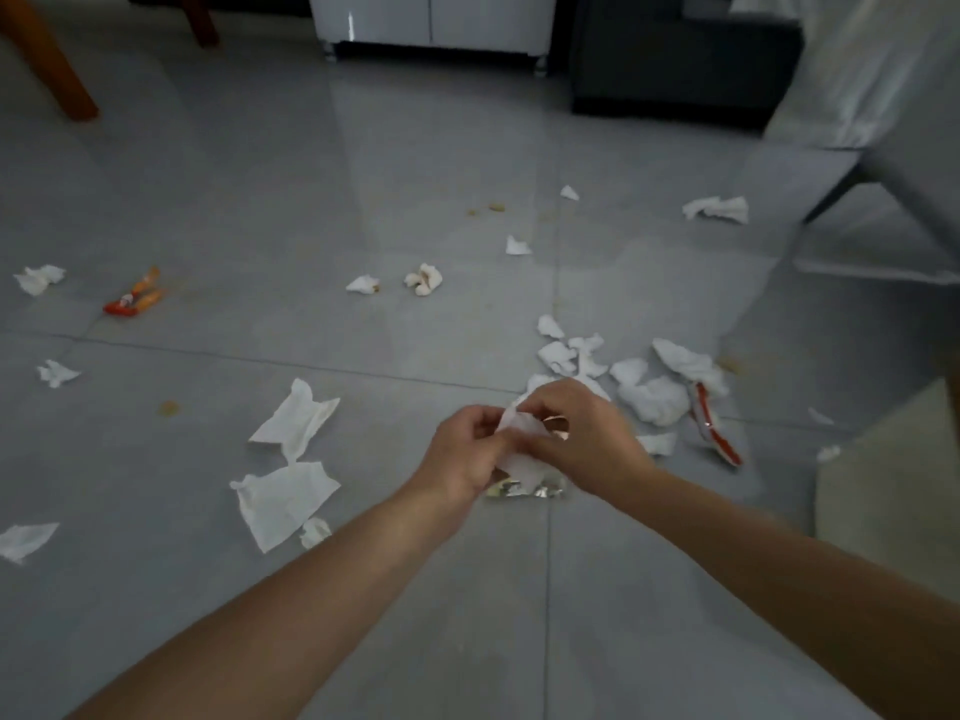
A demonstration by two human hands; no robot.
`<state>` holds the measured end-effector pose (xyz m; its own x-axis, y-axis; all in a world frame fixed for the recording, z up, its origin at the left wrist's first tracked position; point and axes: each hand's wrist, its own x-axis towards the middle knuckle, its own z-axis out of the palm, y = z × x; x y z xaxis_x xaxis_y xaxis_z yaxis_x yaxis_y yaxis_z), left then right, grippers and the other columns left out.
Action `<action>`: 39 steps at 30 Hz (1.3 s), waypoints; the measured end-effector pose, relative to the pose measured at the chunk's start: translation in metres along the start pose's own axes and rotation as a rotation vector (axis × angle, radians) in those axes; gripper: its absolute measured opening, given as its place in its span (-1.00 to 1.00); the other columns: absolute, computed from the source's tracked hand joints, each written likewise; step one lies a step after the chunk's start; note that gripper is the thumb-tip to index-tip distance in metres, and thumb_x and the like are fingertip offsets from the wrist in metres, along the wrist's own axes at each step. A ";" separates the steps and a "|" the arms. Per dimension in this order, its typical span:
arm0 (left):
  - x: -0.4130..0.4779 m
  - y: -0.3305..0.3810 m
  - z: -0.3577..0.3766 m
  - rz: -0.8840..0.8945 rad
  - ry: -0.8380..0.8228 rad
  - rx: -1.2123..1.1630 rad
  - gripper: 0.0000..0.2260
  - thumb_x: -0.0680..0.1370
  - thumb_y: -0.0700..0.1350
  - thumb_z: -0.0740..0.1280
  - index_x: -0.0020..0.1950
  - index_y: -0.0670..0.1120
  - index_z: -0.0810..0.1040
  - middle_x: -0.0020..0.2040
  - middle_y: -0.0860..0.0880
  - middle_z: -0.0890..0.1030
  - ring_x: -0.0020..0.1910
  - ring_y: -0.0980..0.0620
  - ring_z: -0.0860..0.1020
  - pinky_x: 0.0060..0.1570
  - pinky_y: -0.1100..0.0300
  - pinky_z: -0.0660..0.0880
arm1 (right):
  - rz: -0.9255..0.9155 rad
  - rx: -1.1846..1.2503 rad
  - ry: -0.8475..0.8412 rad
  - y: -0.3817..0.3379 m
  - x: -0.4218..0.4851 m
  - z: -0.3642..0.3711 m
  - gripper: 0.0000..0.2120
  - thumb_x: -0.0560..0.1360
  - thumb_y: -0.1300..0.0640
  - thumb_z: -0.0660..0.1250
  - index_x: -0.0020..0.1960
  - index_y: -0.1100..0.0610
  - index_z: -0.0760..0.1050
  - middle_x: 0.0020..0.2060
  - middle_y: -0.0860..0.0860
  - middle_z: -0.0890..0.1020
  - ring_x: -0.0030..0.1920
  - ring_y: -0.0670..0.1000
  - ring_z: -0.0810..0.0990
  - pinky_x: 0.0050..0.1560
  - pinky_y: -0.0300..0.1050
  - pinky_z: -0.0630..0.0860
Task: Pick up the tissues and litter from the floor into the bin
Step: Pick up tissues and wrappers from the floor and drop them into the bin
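My left hand (460, 452) and my right hand (587, 439) meet above the grey tiled floor, both pinching a crumpled white tissue (522, 449) held between them. A silver foil wrapper (524, 490) hangs or lies just under the tissue; which one I cannot tell. Two flat tissues (296, 420) (283, 501) lie to the left of my hands. A heap of several tissue scraps (649, 394) with a red and white snack wrapper (714, 426) lies to the right. An orange and red wrapper (137, 298) sits far left. No bin is in view.
More tissue bits are scattered over the floor (426, 280) (719, 207) (39, 278) (23, 540). A wooden chair leg (52, 70) stands at the back left, a white cabinet (431, 18) at the back, a dark sofa (675, 59) and a cloth-covered chair (883, 96) at the right.
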<state>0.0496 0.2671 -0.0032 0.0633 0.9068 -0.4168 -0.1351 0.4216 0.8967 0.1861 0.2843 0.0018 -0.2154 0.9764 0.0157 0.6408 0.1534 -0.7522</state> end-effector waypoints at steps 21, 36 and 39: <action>0.019 -0.034 0.088 -0.209 -0.134 0.073 -0.84 0.50 -0.24 0.30 0.06 -0.10 0.50 -0.23 -0.05 0.66 -0.25 -0.02 0.61 -0.23 0.14 0.42 | 0.593 -0.400 0.683 0.141 -0.217 -0.280 -0.96 0.39 -0.01 0.41 -0.23 -0.14 0.58 -0.27 -0.19 0.58 -0.23 -0.12 0.54 -0.27 -0.22 0.41; 0.043 -0.043 -0.045 -0.300 0.208 -0.075 -0.86 0.56 -0.20 0.21 -0.17 -0.04 0.50 -0.49 0.07 0.66 -0.53 0.12 0.62 -0.49 0.25 0.56 | 0.388 -0.624 0.870 0.114 -0.192 -0.275 -0.80 0.53 0.06 0.24 -0.19 0.13 0.54 -0.33 0.02 0.56 -0.35 -0.02 0.46 -0.27 -0.23 0.28; 0.037 -0.042 -0.048 -0.292 0.199 -0.043 -0.87 0.55 -0.23 0.23 -0.18 -0.08 0.49 -0.27 -0.06 0.63 -0.42 0.02 0.64 -0.41 0.26 0.54 | 0.172 -0.530 0.759 0.084 -0.170 -0.234 -0.86 0.49 0.03 0.27 -0.17 0.06 0.53 -0.33 -0.06 0.53 -0.37 -0.17 0.47 -0.35 -0.33 0.30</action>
<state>0.0099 0.2826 -0.0634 -0.0877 0.7287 -0.6792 -0.1811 0.6588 0.7302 0.4496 0.1671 0.0901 0.3317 0.8014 0.4977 0.9111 -0.1354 -0.3893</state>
